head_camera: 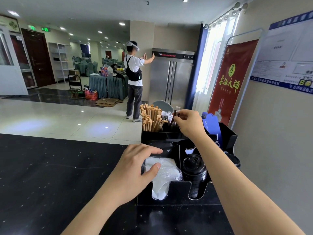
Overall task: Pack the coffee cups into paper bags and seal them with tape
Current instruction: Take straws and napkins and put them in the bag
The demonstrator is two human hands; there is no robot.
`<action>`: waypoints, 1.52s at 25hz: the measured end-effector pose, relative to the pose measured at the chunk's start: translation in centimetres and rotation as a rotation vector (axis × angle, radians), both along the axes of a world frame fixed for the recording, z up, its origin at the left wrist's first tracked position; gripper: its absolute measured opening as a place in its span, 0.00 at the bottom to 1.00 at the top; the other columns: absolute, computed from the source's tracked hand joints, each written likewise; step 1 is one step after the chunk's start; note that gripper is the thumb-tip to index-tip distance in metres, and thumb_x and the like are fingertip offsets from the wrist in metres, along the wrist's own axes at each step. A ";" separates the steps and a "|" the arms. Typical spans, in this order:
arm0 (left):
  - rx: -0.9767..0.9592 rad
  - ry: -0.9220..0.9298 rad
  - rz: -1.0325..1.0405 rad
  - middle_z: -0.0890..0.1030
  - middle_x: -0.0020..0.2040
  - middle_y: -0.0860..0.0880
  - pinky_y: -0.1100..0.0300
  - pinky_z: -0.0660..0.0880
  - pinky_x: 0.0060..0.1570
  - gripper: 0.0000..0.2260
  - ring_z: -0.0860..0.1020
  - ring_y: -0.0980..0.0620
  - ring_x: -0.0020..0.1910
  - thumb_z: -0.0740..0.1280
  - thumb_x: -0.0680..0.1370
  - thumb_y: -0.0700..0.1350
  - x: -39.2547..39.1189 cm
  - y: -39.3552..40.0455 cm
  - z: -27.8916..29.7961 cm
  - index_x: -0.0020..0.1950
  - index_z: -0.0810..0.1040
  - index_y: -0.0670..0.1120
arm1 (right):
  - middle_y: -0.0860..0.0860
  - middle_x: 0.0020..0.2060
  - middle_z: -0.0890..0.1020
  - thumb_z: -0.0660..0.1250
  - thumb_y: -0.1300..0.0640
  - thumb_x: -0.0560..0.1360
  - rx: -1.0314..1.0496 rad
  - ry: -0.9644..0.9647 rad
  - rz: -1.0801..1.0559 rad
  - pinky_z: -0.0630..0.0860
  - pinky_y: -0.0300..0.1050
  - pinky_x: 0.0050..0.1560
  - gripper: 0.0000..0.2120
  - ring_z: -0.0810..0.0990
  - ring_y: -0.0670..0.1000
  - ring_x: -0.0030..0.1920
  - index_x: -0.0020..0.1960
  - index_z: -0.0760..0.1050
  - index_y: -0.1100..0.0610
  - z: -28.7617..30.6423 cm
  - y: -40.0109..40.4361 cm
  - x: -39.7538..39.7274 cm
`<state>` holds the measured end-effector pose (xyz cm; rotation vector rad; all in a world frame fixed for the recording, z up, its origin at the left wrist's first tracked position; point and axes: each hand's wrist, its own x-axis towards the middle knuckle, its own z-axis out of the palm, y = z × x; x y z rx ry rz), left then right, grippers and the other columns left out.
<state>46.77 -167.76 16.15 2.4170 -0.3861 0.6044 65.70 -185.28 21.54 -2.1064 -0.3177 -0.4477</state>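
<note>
On the black speckled counter point(50, 175) stood a black organizer point(176, 194) with several compartments. The left hand point(135, 165) rested on its near left corner, fingers laid flat across the top edge and the thumb pressing on a clear plastic sleeve of white lids point(164, 177) in the front left slot. Just beside that, in the front right slot, sat a stack of black coffee cup lids point(194, 170). Farther back, the right hand point(189, 122) reached over the rear compartments, thumb and forefinger pinching a thin dark stirrer point(174, 118) that rose from a bundle wrapped in clear film. Left of it stood a bunch of paper-wrapped wooden sticks point(151, 118), and to the right some blue cardboard pieces point(212, 124). No cups or paper bags could be made out. Beyond the counter, a person in a white shirt point(134, 78) faced a steel cabinet point(171, 77), and a red banner point(230, 82) leaned on the right wall.
</note>
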 end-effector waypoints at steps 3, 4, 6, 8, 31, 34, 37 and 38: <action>-0.002 -0.006 -0.003 0.71 0.60 0.72 0.76 0.58 0.63 0.14 0.63 0.66 0.68 0.66 0.80 0.53 -0.2 -0.3 0.1 0.66 0.75 0.62 | 0.44 0.35 0.84 0.76 0.57 0.75 0.089 -0.013 -0.001 0.75 0.37 0.37 0.04 0.81 0.42 0.36 0.47 0.83 0.49 0.6 -0.6 -0.7; -0.002 -0.007 -0.005 0.71 0.60 0.72 0.76 0.58 0.63 0.14 0.63 0.66 0.69 0.66 0.80 0.54 -0.3 -0.4 0.1 0.66 0.75 0.62 | 0.44 0.35 0.84 0.76 0.57 0.74 0.105 -0.018 0.006 0.75 0.34 0.37 0.04 0.81 0.41 0.36 0.46 0.83 0.50 0.9 -0.7 -0.9; -0.002 -0.009 -0.011 0.71 0.60 0.71 0.76 0.57 0.63 0.14 0.63 0.65 0.69 0.66 0.80 0.54 -0.5 -0.6 0.3 0.66 0.74 0.62 | 0.45 0.35 0.84 0.76 0.59 0.75 0.133 -0.050 0.018 0.74 0.32 0.37 0.05 0.81 0.40 0.35 0.45 0.82 0.50 1.5 -0.9 -1.5; -0.003 -0.017 -0.013 0.71 0.60 0.71 0.76 0.58 0.62 0.14 0.63 0.66 0.68 0.66 0.80 0.54 -0.7 -0.7 0.7 0.66 0.74 0.62 | 0.43 0.32 0.82 0.74 0.60 0.75 0.170 -0.099 0.014 0.72 0.31 0.38 0.07 0.78 0.38 0.32 0.42 0.80 0.50 2.2 -1.1 -2.3; -0.107 -0.032 0.048 0.75 0.62 0.59 0.60 0.65 0.66 0.22 0.66 0.58 0.67 0.60 0.85 0.50 -9.0 -5.0 3.2 0.79 0.65 0.54 | 0.55 0.31 0.84 0.72 0.70 0.76 0.164 -0.008 0.341 0.83 0.41 0.39 0.03 0.84 0.48 0.31 0.49 0.80 0.69 7.2 -5.5 -21.0; -0.113 0.000 0.048 0.74 0.57 0.57 0.59 0.67 0.62 0.17 0.69 0.55 0.65 0.62 0.84 0.49 -10.6 -5.1 2.4 0.73 0.74 0.55 | 0.56 0.32 0.83 0.71 0.71 0.76 0.208 0.054 0.382 0.84 0.41 0.39 0.04 0.83 0.48 0.30 0.50 0.79 0.71 6.1 -5.6 -22.7; -0.126 -0.005 0.017 0.77 0.53 0.63 0.61 0.68 0.58 0.13 0.73 0.55 0.62 0.65 0.83 0.47 -12.2 -5.2 1.3 0.67 0.80 0.54 | 0.56 0.33 0.82 0.71 0.71 0.76 0.275 0.131 0.416 0.83 0.41 0.39 0.04 0.81 0.48 0.30 0.50 0.79 0.70 4.7 -5.8 -24.6; -0.147 -0.007 0.007 0.77 0.51 0.67 0.63 0.69 0.58 0.12 0.74 0.58 0.60 0.66 0.83 0.47 -12.8 -5.3 0.9 0.65 0.81 0.54 | 0.55 0.33 0.82 0.72 0.71 0.76 0.304 0.155 0.433 0.83 0.41 0.39 0.04 0.81 0.48 0.30 0.49 0.79 0.68 4.2 -5.9 -25.2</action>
